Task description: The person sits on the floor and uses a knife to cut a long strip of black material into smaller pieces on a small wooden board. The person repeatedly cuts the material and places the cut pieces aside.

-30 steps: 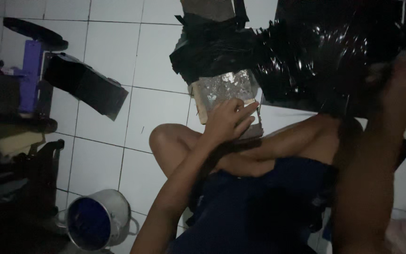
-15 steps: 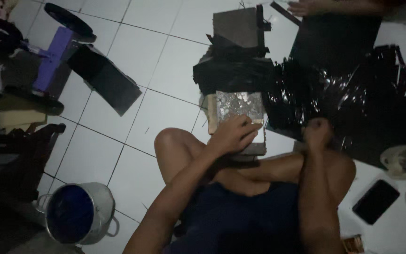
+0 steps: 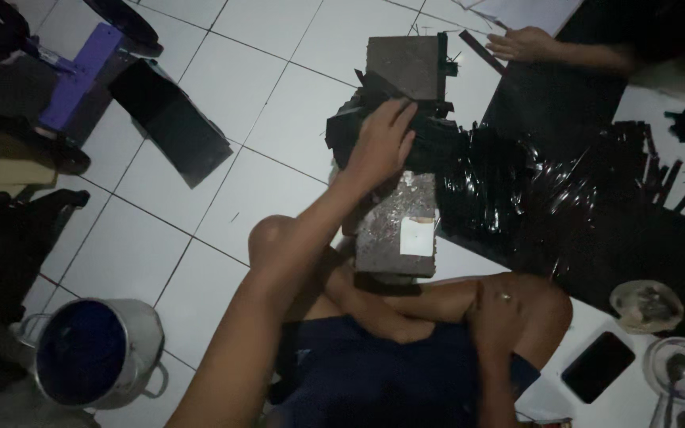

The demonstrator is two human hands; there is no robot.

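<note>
I sit cross-legged on a white tiled floor. My left hand reaches forward and closes over a pile of black cut pieces, fingers curled around some of them. Just nearer to me lies a grey speckled block with a small white patch. My right hand rests flat on my right knee and holds nothing. A second grey block sits beyond the pile.
A crumpled black plastic sheet spreads to the right. Another person's hand works at the top right. A metal pot stands at the lower left, a flat black panel at the upper left, and a phone and glass dishes at the lower right.
My left hand has left the near grey block and moved forward onto the black pile. My right hand has come down onto my knee. The view has tilted further down.
</note>
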